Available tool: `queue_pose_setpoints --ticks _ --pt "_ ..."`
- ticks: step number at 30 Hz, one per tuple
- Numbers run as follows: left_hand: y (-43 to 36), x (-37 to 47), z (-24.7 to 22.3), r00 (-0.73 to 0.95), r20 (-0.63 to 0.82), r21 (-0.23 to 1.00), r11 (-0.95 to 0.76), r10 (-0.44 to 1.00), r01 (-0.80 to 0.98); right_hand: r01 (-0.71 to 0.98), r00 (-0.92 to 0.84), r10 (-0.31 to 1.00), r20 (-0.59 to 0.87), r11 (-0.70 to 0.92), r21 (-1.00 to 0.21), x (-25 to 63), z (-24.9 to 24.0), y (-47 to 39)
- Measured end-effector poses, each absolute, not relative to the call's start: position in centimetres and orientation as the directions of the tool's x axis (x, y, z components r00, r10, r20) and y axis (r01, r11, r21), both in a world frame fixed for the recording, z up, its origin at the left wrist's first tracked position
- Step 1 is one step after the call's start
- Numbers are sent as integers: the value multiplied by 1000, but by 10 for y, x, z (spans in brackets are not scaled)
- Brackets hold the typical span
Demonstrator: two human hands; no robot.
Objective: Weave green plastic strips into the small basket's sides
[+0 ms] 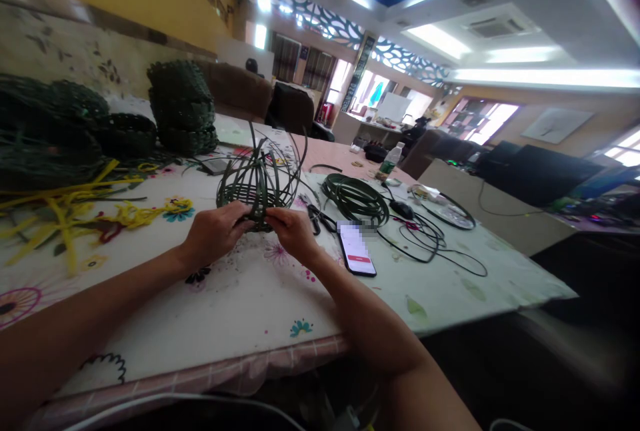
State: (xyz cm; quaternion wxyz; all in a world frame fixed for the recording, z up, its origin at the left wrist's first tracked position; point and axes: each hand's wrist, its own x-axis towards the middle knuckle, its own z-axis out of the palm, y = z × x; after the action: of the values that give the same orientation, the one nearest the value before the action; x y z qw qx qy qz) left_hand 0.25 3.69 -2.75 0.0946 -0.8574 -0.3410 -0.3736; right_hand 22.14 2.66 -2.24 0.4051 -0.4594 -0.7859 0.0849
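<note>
A half-woven basket [235,184] of dark green strips stands on the flowered tablecloth, with loose strip ends sticking up and curving outward from its top. My left hand [216,230] grips its near side, fingers closed on the weave. Close beside it, my right hand [293,228] pinches a strip at the front of the same basket. The fingertips of both hands nearly meet, and the exact strips between them are too small to make out. Just right of my right hand lie dark-handled pliers [320,214].
A phone [356,251] lies near my right forearm. Behind it sit a coil of green strip [355,198], a looped black cable [430,244] and a bottle [391,163]. At left are yellow strips [60,218] and stacked green baskets [180,108]. The table's front edge [240,374] runs below my arms.
</note>
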Motion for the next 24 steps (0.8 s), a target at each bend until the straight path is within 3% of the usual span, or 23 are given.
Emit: queue_pose_setpoints --ticks 24 --pt "37 -2 -29 454 720 136 -748 525 650 700 -330 739 587 609 -373 220 -27 26"
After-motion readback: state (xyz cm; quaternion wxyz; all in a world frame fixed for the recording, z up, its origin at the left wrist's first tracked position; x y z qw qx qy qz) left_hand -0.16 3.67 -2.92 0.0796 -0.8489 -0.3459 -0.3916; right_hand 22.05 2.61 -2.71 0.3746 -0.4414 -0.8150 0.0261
